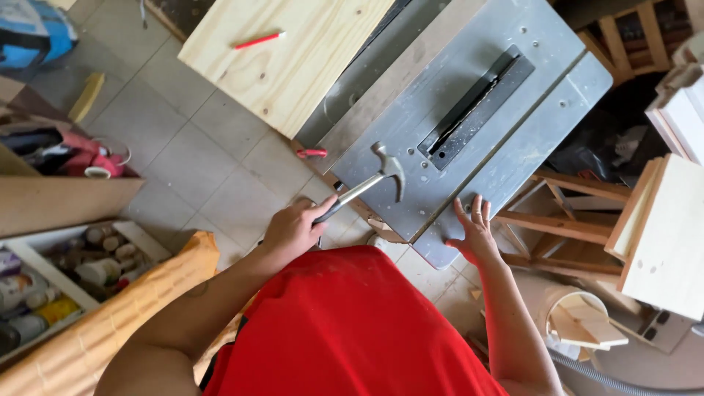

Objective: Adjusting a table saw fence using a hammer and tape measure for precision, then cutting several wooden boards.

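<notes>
Red shirt below, left hand (292, 231) fists a steel claw hammer (367, 183) whose handle slants up-right from it over the grey metal saw table (513, 154), right hand (475, 231) spread flat on the table's near edge

I log the following around the hands.

- Well ahead of the left hand (290, 231): pine board (282, 55), with a red pencil (258, 39) lying on it.
- Just ahead of that hand: red-handled tool (312, 153), by the board's near corner.
- Left of it: tiled floor (183, 154).
- Farther left: red bag (81, 158).
- Well left and nearer me: box of bottles (66, 271), with an orange roll (110, 323) beside it.
- Just right of the right hand (477, 235): wooden frame (565, 220).
- Farther right: pale panels (660, 235).
- Right and nearer me: bucket of offcuts (583, 323), with a grey hose (609, 378) by it.
</notes>
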